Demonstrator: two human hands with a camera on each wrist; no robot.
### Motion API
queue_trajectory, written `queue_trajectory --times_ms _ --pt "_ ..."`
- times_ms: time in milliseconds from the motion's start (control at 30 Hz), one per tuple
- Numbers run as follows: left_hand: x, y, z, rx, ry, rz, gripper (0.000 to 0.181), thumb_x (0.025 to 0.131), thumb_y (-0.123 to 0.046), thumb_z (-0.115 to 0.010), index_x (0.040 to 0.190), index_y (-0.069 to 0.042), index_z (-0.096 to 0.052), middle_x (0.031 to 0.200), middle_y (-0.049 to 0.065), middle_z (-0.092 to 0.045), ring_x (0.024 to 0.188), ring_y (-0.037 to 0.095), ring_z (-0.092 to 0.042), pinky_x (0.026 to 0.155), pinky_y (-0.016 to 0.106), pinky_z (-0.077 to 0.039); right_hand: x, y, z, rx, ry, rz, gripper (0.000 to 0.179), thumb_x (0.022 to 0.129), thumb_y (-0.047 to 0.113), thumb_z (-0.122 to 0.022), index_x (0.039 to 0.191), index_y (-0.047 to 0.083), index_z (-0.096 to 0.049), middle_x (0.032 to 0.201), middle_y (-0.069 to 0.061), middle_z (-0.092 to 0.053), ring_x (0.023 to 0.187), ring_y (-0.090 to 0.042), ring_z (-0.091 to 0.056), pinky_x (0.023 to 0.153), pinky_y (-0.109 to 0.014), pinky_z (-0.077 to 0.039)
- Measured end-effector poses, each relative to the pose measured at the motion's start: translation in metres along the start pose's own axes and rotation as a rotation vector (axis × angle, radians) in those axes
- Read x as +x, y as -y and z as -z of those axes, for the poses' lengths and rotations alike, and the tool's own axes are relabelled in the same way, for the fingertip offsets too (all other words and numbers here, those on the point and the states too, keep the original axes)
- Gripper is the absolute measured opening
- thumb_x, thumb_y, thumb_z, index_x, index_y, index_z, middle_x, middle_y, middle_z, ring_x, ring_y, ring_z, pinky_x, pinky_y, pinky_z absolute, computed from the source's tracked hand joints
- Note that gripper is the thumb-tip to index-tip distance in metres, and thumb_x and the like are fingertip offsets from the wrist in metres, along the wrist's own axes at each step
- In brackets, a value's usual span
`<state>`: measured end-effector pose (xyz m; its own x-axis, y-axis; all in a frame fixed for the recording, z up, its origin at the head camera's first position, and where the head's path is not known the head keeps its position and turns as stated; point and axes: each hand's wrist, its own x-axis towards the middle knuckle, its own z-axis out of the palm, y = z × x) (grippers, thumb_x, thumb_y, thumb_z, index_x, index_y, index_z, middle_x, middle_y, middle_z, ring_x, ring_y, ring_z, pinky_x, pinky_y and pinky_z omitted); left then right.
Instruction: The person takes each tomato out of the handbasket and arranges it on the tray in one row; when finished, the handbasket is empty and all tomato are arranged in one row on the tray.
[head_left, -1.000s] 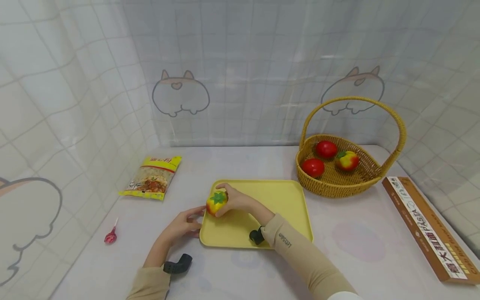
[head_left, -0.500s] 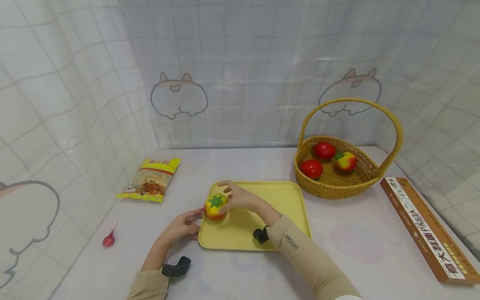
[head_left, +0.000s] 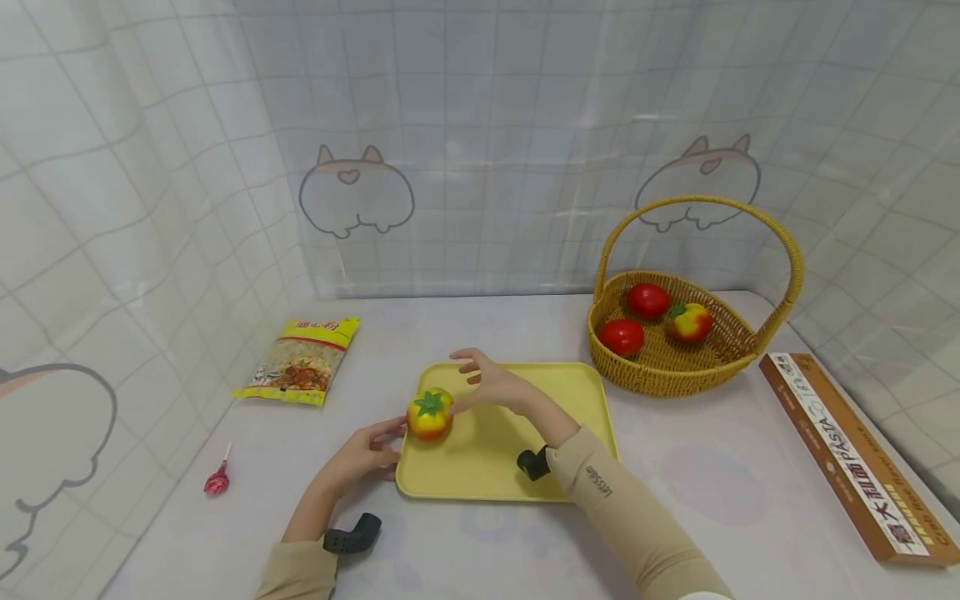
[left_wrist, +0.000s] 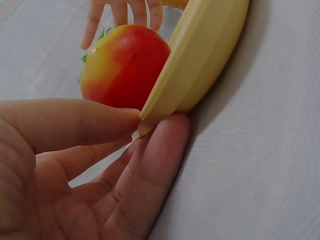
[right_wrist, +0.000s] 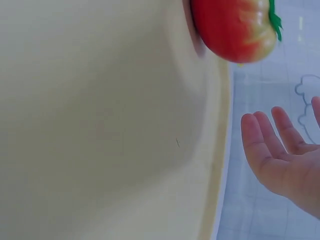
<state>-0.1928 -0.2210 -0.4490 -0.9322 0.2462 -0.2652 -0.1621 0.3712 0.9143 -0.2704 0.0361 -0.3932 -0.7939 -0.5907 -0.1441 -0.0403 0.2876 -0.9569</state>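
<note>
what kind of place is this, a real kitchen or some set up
Probably a staged tabletop set, not a real kitchen: a curtain printed with tiles and cartoon animals closes in the table, and the fruit on the yellow tray and in the wicker basket looks like a toy.

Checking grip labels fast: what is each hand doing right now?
Left hand: pinches the rim of the flat yellow plastic tray at its left edge.
Right hand: open, fingers spread, holding nothing, just beside the red-and-yellow toy tomato.
</note>
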Motion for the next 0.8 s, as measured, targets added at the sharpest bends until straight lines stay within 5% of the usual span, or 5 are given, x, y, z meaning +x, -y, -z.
queue_trajectory --times_ms 800 --pt "-0.001 0.001 0.000 -0.008 0.013 -0.011 0.066 0.081 -0.007 -0.062 0.141 -0.002 -0.034 0.133 0.024 -0.040 0.077 0.019 -0.059 0.071 0.034 -0.056 -0.034 -0.002 0.064 0.015 -0.158 0.045 0.075 0.076 0.013 -0.074 0.139 0.016 -0.034 0.141 -0.017 -0.033 0.130 -0.038 -0.031 0.102 -0.048 -0.035"
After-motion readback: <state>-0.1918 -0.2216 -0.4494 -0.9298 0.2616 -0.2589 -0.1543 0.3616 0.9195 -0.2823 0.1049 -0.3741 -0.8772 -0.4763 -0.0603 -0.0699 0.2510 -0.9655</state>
